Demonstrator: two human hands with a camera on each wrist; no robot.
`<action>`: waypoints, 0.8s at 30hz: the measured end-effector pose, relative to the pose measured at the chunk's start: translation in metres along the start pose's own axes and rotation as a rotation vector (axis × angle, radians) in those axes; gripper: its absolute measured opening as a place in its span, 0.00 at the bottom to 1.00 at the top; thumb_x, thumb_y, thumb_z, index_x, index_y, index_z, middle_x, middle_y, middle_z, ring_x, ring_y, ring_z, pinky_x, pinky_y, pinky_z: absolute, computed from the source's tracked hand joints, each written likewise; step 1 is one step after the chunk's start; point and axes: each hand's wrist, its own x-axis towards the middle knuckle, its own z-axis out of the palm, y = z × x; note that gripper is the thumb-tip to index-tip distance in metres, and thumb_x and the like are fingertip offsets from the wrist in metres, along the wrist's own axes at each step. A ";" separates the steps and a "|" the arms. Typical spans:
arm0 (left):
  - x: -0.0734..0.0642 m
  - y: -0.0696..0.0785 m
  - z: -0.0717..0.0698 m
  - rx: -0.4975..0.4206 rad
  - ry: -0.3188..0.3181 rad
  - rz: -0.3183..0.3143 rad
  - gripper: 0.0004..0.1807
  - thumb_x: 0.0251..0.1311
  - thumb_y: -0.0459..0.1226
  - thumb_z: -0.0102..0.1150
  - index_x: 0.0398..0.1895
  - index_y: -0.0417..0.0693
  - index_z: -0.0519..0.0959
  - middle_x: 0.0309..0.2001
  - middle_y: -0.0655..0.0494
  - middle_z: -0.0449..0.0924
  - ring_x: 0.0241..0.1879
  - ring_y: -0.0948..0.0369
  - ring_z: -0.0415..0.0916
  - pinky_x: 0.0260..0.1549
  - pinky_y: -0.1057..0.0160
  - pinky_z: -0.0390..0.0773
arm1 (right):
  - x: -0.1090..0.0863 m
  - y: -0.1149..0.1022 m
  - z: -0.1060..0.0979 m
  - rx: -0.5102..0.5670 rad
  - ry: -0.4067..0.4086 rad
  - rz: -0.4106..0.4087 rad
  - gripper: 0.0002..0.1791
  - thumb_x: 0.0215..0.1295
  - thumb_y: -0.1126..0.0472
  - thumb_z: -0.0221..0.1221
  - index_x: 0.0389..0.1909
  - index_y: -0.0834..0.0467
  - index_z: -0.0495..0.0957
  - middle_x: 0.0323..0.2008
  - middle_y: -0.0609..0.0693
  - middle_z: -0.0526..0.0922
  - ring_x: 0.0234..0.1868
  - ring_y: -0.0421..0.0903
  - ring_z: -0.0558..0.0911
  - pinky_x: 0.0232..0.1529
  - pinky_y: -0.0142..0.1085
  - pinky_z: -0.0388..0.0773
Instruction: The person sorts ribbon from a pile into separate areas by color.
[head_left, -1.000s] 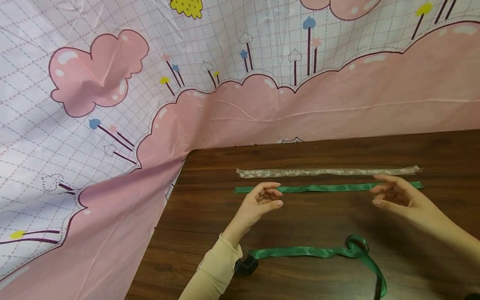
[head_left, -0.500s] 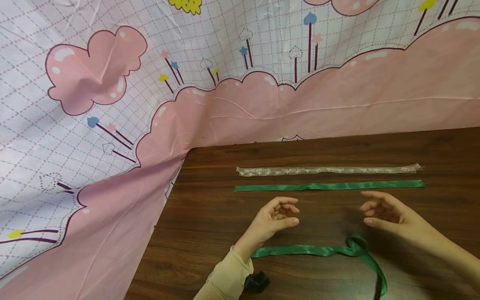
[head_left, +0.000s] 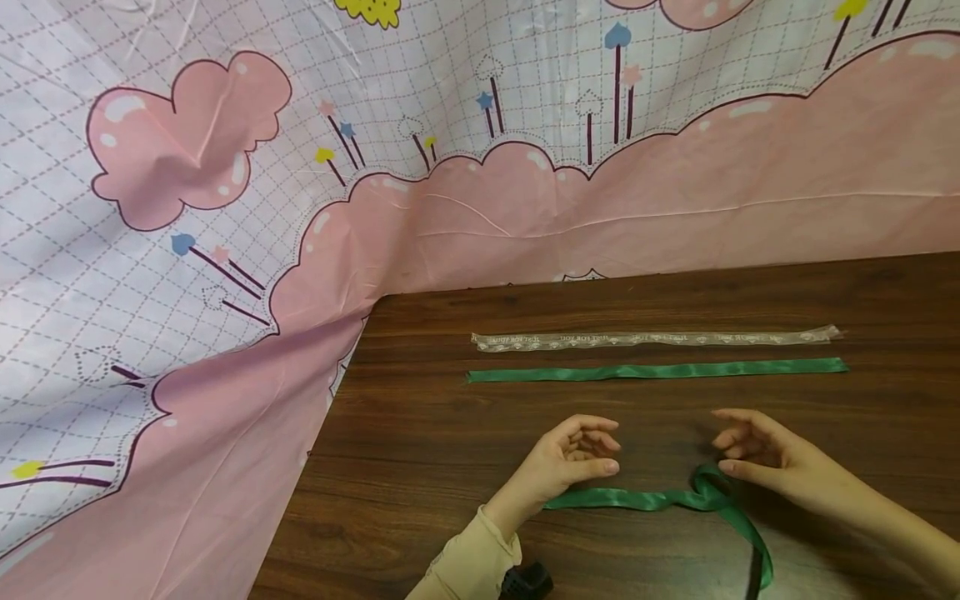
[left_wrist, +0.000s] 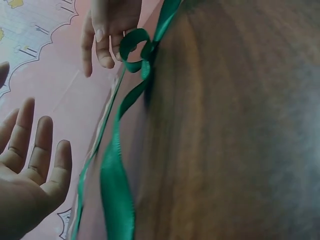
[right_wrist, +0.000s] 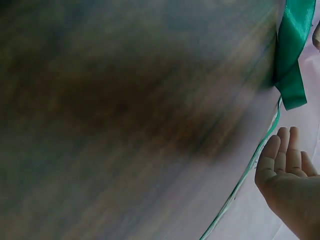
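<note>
My left hand (head_left: pixel 566 458) hovers over the table, its fingers loosely bent and holding nothing. Below it lies a green satin ribbon (head_left: pixel 626 500), whose left end the hand and wrist hide. The ribbon makes a small loop near its right part, then trails toward the front edge of the view. My right hand (head_left: pixel 776 458) is just beside that loop, thumb and fingers apart; whether it touches the ribbon I cannot tell. In the left wrist view the looped green ribbon (left_wrist: pixel 117 185) runs past my relaxed left hand (left_wrist: pixel 30 175). The right wrist view shows my right hand (right_wrist: pixel 290 180) with nothing in it.
Farther back, a second green ribbon (head_left: pixel 675 370) lies straight across the dark wooden table (head_left: pixel 390 433). Behind it is a sheer whitish ribbon (head_left: pixel 652 340) with printed lettering. A black object (head_left: pixel 527 581) sits at my left wrist. A pink and white patterned cloth (head_left: pixel 480 200) hangs behind.
Both hands have come back from the straight green ribbon toward the looped one and closer together. The ribbons have stayed where they lay.
</note>
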 end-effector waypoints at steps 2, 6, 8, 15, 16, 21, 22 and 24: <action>-0.001 0.000 0.002 0.001 -0.010 -0.003 0.25 0.60 0.32 0.58 0.61 0.43 0.67 0.53 0.37 0.72 0.44 0.69 0.72 0.48 0.69 0.73 | -0.001 0.000 0.001 -0.011 -0.031 0.040 0.31 0.62 0.68 0.57 0.64 0.67 0.56 0.44 0.40 0.74 0.41 0.31 0.75 0.34 0.26 0.75; -0.003 -0.002 0.005 0.002 -0.029 -0.010 0.25 0.60 0.33 0.57 0.61 0.43 0.67 0.53 0.37 0.72 0.43 0.70 0.72 0.47 0.70 0.73 | -0.001 -0.002 0.004 -0.052 -0.088 0.114 0.32 0.63 0.63 0.57 0.64 0.66 0.56 0.43 0.43 0.75 0.37 0.30 0.74 0.28 0.29 0.70; -0.004 -0.004 0.007 0.008 -0.038 -0.008 0.24 0.60 0.33 0.57 0.61 0.44 0.67 0.53 0.38 0.72 0.43 0.71 0.72 0.47 0.70 0.73 | -0.001 -0.002 0.006 -0.058 -0.109 0.130 0.32 0.64 0.61 0.57 0.64 0.66 0.56 0.42 0.44 0.75 0.35 0.30 0.73 0.26 0.29 0.68; -0.002 -0.010 0.013 -0.018 -0.067 0.002 0.24 0.61 0.33 0.57 0.61 0.46 0.68 0.53 0.36 0.72 0.44 0.70 0.72 0.49 0.70 0.73 | 0.001 -0.004 0.011 -0.024 -0.149 0.097 0.33 0.63 0.62 0.57 0.64 0.67 0.55 0.40 0.47 0.75 0.35 0.30 0.75 0.29 0.28 0.73; -0.002 -0.010 0.014 -0.019 -0.072 0.001 0.24 0.61 0.33 0.57 0.61 0.46 0.68 0.52 0.37 0.72 0.44 0.70 0.72 0.49 0.70 0.73 | 0.001 -0.005 0.011 -0.021 -0.150 0.089 0.33 0.63 0.62 0.58 0.64 0.67 0.55 0.40 0.48 0.75 0.35 0.30 0.75 0.30 0.28 0.73; -0.001 -0.012 0.017 0.015 -0.096 -0.016 0.25 0.61 0.34 0.57 0.62 0.46 0.66 0.53 0.40 0.73 0.44 0.71 0.72 0.48 0.71 0.74 | 0.005 -0.015 0.014 0.013 -0.158 0.013 0.32 0.63 0.65 0.57 0.64 0.67 0.54 0.38 0.47 0.76 0.38 0.29 0.75 0.33 0.26 0.73; -0.001 -0.011 0.018 0.025 -0.099 -0.021 0.25 0.61 0.34 0.57 0.62 0.46 0.65 0.53 0.41 0.73 0.44 0.71 0.72 0.48 0.71 0.74 | 0.006 -0.017 0.015 0.044 -0.168 -0.010 0.32 0.63 0.66 0.56 0.64 0.67 0.54 0.38 0.46 0.76 0.37 0.30 0.75 0.32 0.27 0.72; 0.000 -0.010 0.020 0.044 -0.108 -0.031 0.26 0.61 0.34 0.57 0.63 0.46 0.64 0.53 0.42 0.73 0.45 0.71 0.72 0.48 0.71 0.74 | 0.008 -0.023 0.018 0.118 -0.193 -0.061 0.32 0.63 0.69 0.55 0.65 0.67 0.53 0.36 0.45 0.76 0.34 0.33 0.75 0.31 0.28 0.72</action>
